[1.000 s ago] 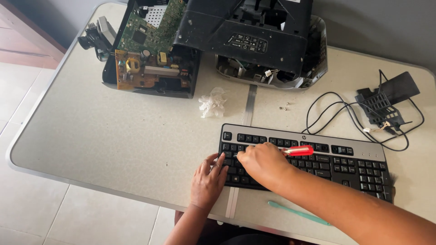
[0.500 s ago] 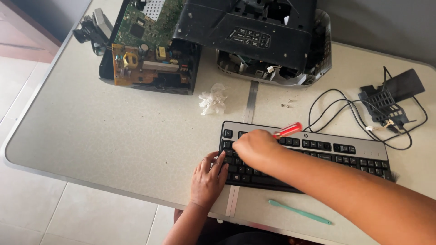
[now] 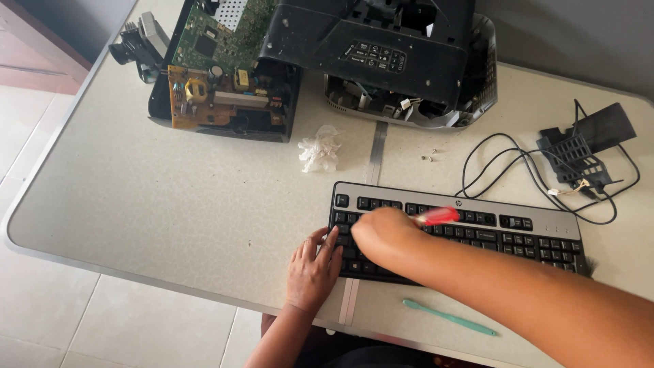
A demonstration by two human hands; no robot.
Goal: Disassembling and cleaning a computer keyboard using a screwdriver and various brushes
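Left hand flat on keyboard, open grip, right hand gripping red-handled tool over keys

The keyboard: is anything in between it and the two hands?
Nothing visible. The left hand rests on the keyboard's left edge, and the right hand lies on its keys, holding a red-handled tool.

Speckled beige table with grey metal rim, centre seam. Pale floor tiles below left. Grey wall behind. Brown wood furniture at upper left. Soft daylight.
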